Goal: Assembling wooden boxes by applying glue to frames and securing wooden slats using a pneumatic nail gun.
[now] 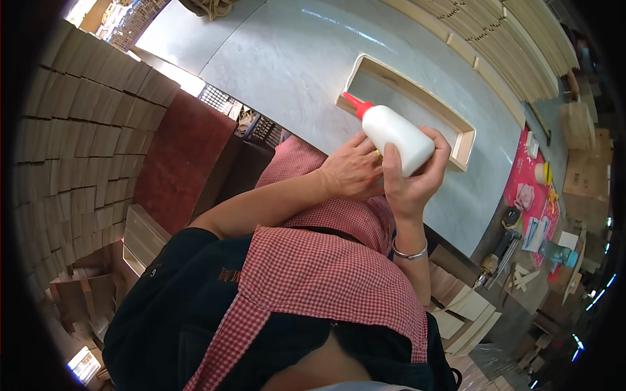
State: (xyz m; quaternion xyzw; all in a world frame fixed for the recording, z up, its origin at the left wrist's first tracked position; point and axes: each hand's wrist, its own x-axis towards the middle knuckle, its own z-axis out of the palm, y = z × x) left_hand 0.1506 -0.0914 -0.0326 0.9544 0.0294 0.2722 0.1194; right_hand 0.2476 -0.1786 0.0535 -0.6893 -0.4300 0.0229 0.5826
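A white squeeze bottle with a red cap and pointed red nozzle lies tilted in my right hand. The fingers and thumb wrap its base, and the nozzle points up and left, over the left end of a shallow rectangular wooden frame. That frame rests on the grey tabletop, with its near side partly covered by the bottle. My left hand is beside the bottle at the table's near edge, back of the hand up. Its fingertips pass behind the bottle, so their grip is hidden.
Stacked wooden pieces rise at the left beside a dark red board. Long wooden strips lie along the table's far right side. A power drill and a red sheet with small items are at the right.
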